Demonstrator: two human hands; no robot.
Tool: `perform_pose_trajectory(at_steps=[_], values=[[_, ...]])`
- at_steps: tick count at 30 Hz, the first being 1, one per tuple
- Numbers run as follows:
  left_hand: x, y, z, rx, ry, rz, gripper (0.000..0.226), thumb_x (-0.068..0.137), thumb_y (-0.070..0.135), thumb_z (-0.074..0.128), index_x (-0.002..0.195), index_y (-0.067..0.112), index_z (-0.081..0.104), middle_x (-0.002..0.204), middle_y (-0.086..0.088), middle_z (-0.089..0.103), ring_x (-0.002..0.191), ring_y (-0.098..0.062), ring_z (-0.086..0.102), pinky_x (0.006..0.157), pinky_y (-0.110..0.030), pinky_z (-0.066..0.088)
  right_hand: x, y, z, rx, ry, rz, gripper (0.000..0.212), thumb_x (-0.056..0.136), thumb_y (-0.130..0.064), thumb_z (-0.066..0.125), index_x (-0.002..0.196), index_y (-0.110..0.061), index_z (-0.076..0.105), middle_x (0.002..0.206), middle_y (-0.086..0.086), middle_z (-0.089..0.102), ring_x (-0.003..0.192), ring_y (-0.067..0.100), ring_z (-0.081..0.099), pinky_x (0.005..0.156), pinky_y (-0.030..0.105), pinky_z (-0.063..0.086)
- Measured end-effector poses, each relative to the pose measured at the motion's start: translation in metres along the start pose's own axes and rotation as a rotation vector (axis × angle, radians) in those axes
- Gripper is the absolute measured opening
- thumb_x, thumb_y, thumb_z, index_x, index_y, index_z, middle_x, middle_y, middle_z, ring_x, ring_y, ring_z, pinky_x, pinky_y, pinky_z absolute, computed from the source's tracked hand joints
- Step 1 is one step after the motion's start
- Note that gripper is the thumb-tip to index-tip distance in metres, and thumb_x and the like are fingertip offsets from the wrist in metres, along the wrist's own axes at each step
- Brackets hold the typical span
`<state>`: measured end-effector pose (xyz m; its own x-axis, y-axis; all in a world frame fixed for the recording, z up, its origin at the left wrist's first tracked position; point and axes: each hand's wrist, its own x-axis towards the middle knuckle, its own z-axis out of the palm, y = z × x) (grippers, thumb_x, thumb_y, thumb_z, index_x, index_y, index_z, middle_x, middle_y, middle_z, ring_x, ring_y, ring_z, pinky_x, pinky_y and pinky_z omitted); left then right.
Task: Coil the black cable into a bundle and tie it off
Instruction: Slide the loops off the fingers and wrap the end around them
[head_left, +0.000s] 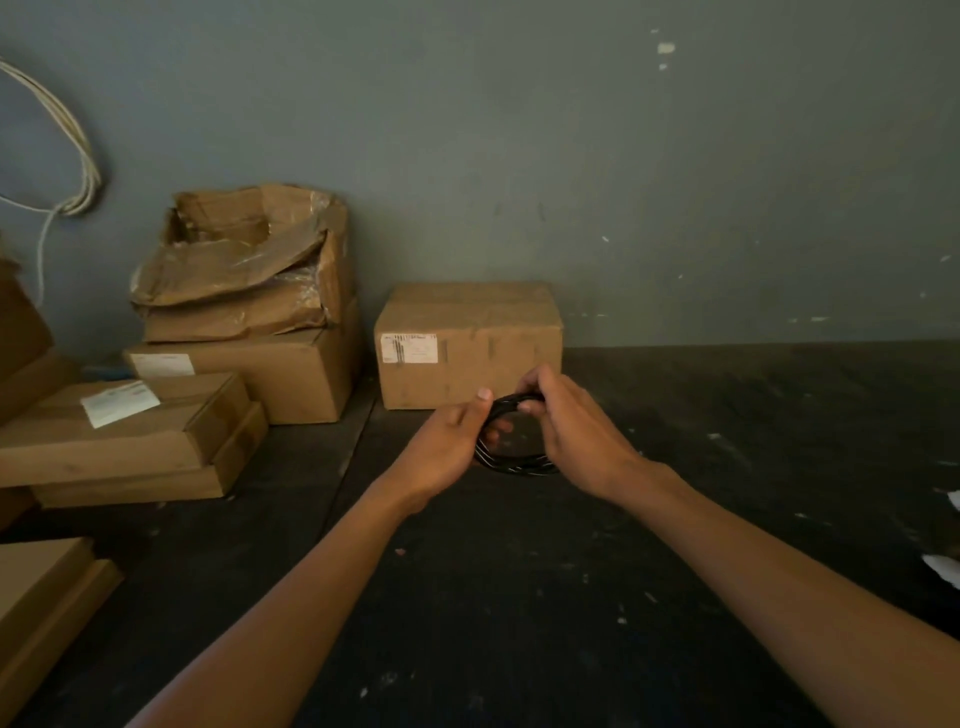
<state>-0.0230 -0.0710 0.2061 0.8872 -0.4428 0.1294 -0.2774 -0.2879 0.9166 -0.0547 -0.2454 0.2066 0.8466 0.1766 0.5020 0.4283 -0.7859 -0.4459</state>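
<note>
Black cable (511, 457), wound into a thin glossy ring of several loops, hangs between both hands above the dark, speckled counter (571, 597), near its back edge. Left hand (452, 441) grips the ring's left side, thumb up. Right hand (576, 431) pinches its top. Just behind sits a closed cardboard box (467, 338).

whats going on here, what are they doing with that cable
A person is holding a coiled black cable in both hands above a dark surface. The left hand grips the coil's left side; the right hand pinches its top. The cable is already in loops, but no tie can be made out. Cardboard boxes stand behind against the wall.
</note>
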Motion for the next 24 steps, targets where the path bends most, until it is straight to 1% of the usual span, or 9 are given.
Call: perform_pose_trajectory(at_steps=[3,5,7,9,12,15,19,21,24], values=[[0.000,0.002,0.003,0.183,0.026,0.116,0.037,0.103,0.040,0.031,0.120,0.021,0.058,0.090,0.001,0.066,0.080,-0.005,0.062,0.071,-0.019,0.044,0.000,0.005,-0.001,-0.014,-0.022,-0.015,0.011,0.100,-0.014,0.045,0.104,-0.024,0.040,0.100,0.006,0.056,0.090,0.016,0.052,0.076,0.034,0.047],[0.002,0.003,0.005,0.154,0.010,0.134,0.030,0.103,0.035,0.038,0.123,0.021,0.055,0.088,0.002,0.064,0.076,-0.002,0.063,0.070,-0.015,0.047,0.002,0.008,-0.001,-0.010,-0.025,-0.027,0.017,0.099,-0.011,0.046,0.104,-0.025,0.038,0.101,0.005,0.055,0.090,0.015,0.053,0.075,0.032,0.046],[0.003,0.003,0.010,-0.021,-0.014,0.112,0.022,0.102,0.026,0.044,0.118,0.016,0.056,0.080,0.002,0.057,0.066,-0.004,0.059,0.074,-0.025,0.052,0.003,0.009,-0.002,0.024,-0.022,-0.024,0.017,0.100,-0.013,0.046,0.103,-0.027,0.037,0.100,0.003,0.055,0.088,0.014,0.053,0.072,0.027,0.044],[0.005,0.001,0.013,-0.239,-0.028,0.090,0.017,0.102,0.017,0.044,0.112,0.011,0.056,0.075,0.002,0.048,0.058,-0.002,0.051,0.078,-0.035,0.053,0.003,0.008,-0.001,0.114,0.014,0.004,0.012,0.100,-0.018,0.047,0.103,-0.026,0.039,0.096,0.000,0.057,0.084,0.010,0.055,0.068,0.019,0.042],[0.007,-0.001,0.018,-0.393,-0.018,0.051,0.018,0.103,0.015,0.042,0.111,0.007,0.056,0.072,0.003,0.044,0.051,0.001,0.048,0.072,-0.032,0.049,-0.002,0.012,0.004,0.283,0.118,0.090,0.006,0.098,-0.020,0.053,0.102,-0.019,0.049,0.091,-0.002,0.061,0.080,0.006,0.058,0.066,0.014,0.045],[0.008,-0.007,0.020,-0.550,-0.018,-0.012,0.022,0.103,0.017,0.041,0.114,0.005,0.056,0.067,0.004,0.043,0.049,0.000,0.045,0.067,-0.029,0.043,-0.008,0.015,0.010,0.488,0.208,0.196,0.007,0.095,-0.018,0.059,0.101,-0.016,0.061,0.085,-0.001,0.065,0.077,0.007,0.062,0.073,0.023,0.050],[0.010,-0.019,0.025,-0.821,-0.036,-0.122,0.022,0.102,0.016,0.042,0.101,0.010,0.063,0.061,0.004,0.042,0.044,-0.005,0.036,0.061,-0.029,0.041,-0.018,0.015,0.018,0.784,0.229,0.362,0.017,0.096,-0.016,0.057,0.108,-0.011,0.068,0.080,0.002,0.065,0.069,0.001,0.059,0.068,0.018,0.050],[0.009,-0.024,0.026,-0.915,-0.071,-0.195,0.026,0.101,0.015,0.041,0.108,0.009,0.065,0.060,0.004,0.042,0.042,-0.005,0.033,0.059,-0.028,0.040,-0.024,0.019,0.023,0.822,0.214,0.417,0.020,0.098,-0.017,0.054,0.109,-0.013,0.069,0.079,0.001,0.066,0.069,0.001,0.057,0.068,0.018,0.049],[0.005,-0.027,0.027,-1.000,-0.211,-0.348,0.036,0.097,0.016,0.043,0.127,0.005,0.057,0.061,0.005,0.037,0.040,-0.005,0.028,0.057,-0.025,0.041,-0.035,0.025,0.030,0.777,0.215,0.458,0.021,0.099,-0.012,0.051,0.104,-0.018,0.071,0.078,-0.001,0.066,0.065,-0.003,0.057,0.065,0.014,0.048]])
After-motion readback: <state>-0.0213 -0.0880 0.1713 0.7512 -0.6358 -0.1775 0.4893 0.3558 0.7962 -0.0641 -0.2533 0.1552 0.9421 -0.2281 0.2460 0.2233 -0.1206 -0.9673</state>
